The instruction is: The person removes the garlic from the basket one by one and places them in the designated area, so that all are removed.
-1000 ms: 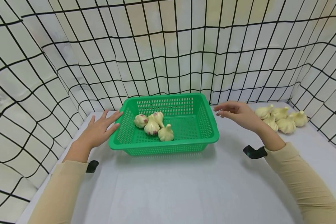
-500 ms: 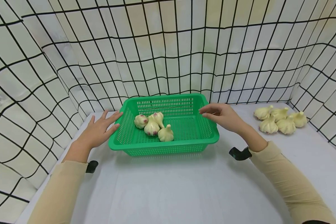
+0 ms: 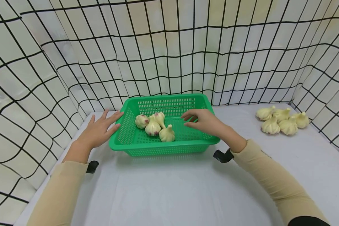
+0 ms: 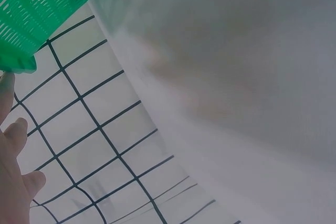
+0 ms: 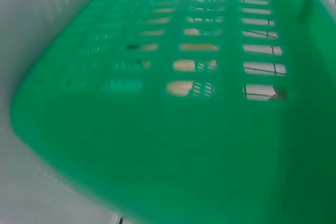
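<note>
A green plastic basket point(image 3: 169, 150) with slotted walls stands on the table. Garlic bulbs lie in its left half; the nearest, a pale garlic bulb point(image 3: 167, 134), sits upright with its stem up, beside purple-tinged ones. My left hand point(image 3: 97, 131) rests with spread fingers at the basket's left rim; in the left wrist view its fingertip meets the green rim point(image 4: 18, 66). Over the basket's right half hovers my right hand point(image 3: 204, 121), fingers loosely bent and holding nothing, to the right of the garlic. The right wrist view is filled by the basket's wall point(image 5: 157, 145), which hides that hand.
At the right, a cluster of several pale garlic bulbs point(image 3: 282, 120) lies on the white tabletop point(image 3: 164, 188). Black grid netting point(image 3: 180, 56) over white sheeting encloses the back and sides, close behind the basket.
My right hand has moved left, from beyond the basket's right rim to above its inside. The left hand, the basket and the garlic bulbs stay where they were.
</note>
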`<state>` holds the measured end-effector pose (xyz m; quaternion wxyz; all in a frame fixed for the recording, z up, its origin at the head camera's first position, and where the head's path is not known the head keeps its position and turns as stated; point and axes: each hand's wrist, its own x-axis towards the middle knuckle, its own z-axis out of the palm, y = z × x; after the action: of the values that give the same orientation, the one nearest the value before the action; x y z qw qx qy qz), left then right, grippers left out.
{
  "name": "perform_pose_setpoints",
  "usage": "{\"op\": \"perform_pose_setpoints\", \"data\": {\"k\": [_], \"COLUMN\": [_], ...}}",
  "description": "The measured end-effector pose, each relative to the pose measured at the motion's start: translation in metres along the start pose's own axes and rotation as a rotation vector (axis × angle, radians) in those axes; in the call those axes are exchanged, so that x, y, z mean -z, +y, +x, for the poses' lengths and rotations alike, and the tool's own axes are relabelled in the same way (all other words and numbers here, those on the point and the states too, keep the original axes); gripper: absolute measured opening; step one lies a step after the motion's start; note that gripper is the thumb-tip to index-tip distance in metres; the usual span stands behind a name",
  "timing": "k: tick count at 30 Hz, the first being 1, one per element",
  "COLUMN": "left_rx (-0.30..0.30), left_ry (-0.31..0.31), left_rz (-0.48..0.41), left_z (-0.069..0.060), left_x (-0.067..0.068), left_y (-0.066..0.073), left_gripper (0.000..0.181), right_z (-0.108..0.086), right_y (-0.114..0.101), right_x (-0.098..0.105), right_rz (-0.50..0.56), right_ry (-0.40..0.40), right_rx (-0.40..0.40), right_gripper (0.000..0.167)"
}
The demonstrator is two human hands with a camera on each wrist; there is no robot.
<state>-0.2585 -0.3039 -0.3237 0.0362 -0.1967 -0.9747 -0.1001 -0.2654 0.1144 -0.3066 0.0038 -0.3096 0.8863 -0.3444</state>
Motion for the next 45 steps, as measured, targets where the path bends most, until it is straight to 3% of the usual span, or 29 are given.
{"op": "perform_pose_setpoints", "data": {"k": [10, 22, 30, 36, 45], "left_rx": [0.001, 0.005, 0.005, 0.005, 0.0], "left_ry": [-0.003, -0.005, -0.012, -0.007, -0.005], "left_rz": [0.003, 0.001, -0.015, -0.016, -0.019], "left_z": [0.0, -0.001, -0.002, -0.002, 0.0], "left_x": [0.003, 0.004, 0.001, 0.001, -0.002], "left_y": [0.0, -0.002, -0.002, -0.001, -0.003], "left_gripper": [0.063, 0.063, 0.063, 0.063, 0.063], "right_z": [0.012, 0.011, 0.03, 0.046, 0.069], "right_y": [-0.018, -0.036, -0.04, -0.036, -0.027], "right_x": [-0.009, 0.023, 0.039, 0.044, 0.033], "right_rz": [-0.013, -0.034, -0.096, -0.054, 0.038], "right_ry": [-0.058, -0.108, -0.14, -0.168, -0.179], "right_rx": [-0.035, -0.005, 0.042, 0.075, 0.067], "right_gripper": [0.03, 0.028, 0.026, 0.025, 0.026]}}
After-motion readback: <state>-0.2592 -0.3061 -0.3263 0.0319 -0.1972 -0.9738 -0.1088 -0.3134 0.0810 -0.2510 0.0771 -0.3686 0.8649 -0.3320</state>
